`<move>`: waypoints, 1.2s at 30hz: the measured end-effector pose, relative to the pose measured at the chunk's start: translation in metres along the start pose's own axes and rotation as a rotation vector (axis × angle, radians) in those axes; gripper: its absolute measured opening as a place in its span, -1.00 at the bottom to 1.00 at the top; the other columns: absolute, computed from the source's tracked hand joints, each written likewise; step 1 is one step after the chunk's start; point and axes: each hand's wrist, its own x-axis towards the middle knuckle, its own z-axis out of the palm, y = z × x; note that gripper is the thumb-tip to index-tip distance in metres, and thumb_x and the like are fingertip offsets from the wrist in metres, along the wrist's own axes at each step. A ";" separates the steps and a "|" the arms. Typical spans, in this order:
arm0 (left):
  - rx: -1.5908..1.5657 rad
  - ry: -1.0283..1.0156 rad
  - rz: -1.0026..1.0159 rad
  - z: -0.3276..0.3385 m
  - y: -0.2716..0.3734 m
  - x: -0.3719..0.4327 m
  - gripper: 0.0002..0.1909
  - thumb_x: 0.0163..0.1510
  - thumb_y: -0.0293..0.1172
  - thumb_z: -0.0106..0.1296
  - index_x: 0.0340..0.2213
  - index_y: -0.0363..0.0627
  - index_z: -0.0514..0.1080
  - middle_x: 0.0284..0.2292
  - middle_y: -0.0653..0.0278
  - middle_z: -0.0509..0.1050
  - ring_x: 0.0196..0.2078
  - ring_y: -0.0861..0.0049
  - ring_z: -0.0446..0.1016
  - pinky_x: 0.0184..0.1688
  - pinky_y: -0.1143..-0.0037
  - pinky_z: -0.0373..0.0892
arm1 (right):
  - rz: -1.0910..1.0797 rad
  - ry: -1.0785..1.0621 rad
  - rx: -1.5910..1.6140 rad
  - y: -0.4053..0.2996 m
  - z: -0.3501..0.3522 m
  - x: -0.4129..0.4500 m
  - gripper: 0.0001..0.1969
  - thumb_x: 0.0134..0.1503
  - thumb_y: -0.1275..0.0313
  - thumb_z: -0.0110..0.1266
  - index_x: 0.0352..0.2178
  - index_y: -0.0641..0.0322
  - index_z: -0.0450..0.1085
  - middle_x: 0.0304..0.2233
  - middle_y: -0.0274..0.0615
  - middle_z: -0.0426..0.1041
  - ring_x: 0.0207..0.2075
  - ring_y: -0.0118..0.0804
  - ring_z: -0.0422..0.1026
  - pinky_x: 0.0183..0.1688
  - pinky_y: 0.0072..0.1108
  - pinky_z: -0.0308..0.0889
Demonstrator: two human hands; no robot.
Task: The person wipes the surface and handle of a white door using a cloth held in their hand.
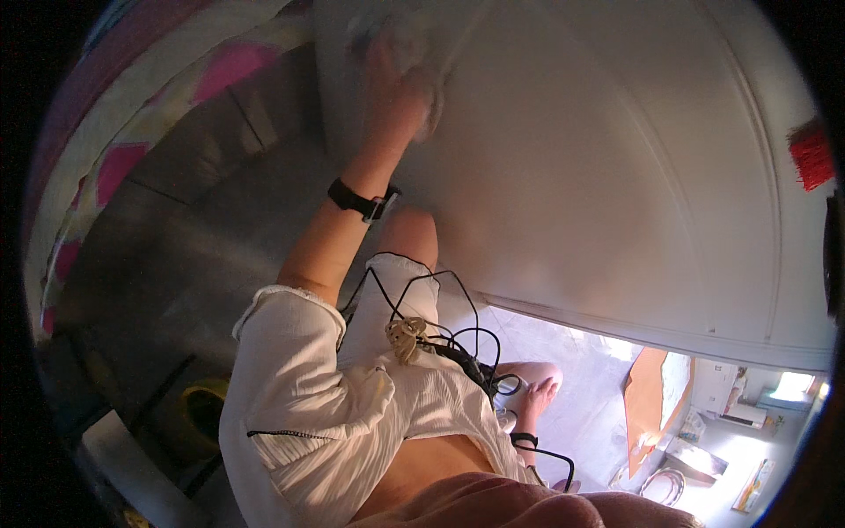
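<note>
My left hand (400,82), with a black watch (363,200) on its wrist, reaches up against a large white panel (568,171) that looks like a door. Motion blurs the fingers. A pale edge, perhaps of a cloth, shows beside the palm, but I cannot tell whether it is held. On my bent right knee (528,373) rests my right hand (542,393), fingers spread over the skin and nothing visible in them. That wrist wears a dark band (523,438). Black cables (476,330) and a beige cord bundle (406,335) lie across my lap.
Red bristles (811,156) stick out at the panel's right. A pink and white patterned fabric (122,171) borders the dark tiled floor (218,158) on the left. A yellow round object (204,404) sits lower left. Beyond the panel's lower edge stands an orange-brown surface (643,396).
</note>
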 end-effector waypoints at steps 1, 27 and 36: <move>0.067 -0.018 0.123 0.005 0.002 0.000 -0.26 0.02 -0.56 -0.12 0.18 0.00 -0.17 0.18 -0.01 -0.13 0.21 0.05 -0.05 0.18 0.13 0.04 | -0.004 -0.007 0.005 -0.009 0.000 0.003 -0.41 0.05 0.31 -0.17 0.12 0.31 0.02 0.15 0.27 -0.03 0.17 0.19 -0.03 0.20 -0.26 -0.09; -0.298 -0.129 -0.349 0.067 0.006 -0.085 -0.20 -0.01 -0.51 -0.14 0.21 0.04 -0.23 0.17 -0.09 -0.09 0.21 0.08 -0.03 0.19 0.17 -0.01 | 0.147 0.168 -0.018 -0.009 0.029 0.001 -0.42 0.00 0.35 -0.09 0.10 0.21 0.09 0.16 0.07 0.05 0.19 0.06 0.00 0.19 -0.34 -0.02; 0.389 -0.017 0.751 0.123 0.030 -0.092 -0.29 -0.11 -0.59 -0.14 0.12 -0.26 -0.06 0.13 -0.30 -0.16 0.20 -0.19 -0.21 0.18 0.15 -0.13 | 0.114 0.261 0.028 -0.017 0.033 -0.006 -0.41 -0.02 0.38 -0.04 0.10 0.15 0.11 0.16 0.02 0.04 0.19 0.04 -0.01 0.19 -0.32 -0.02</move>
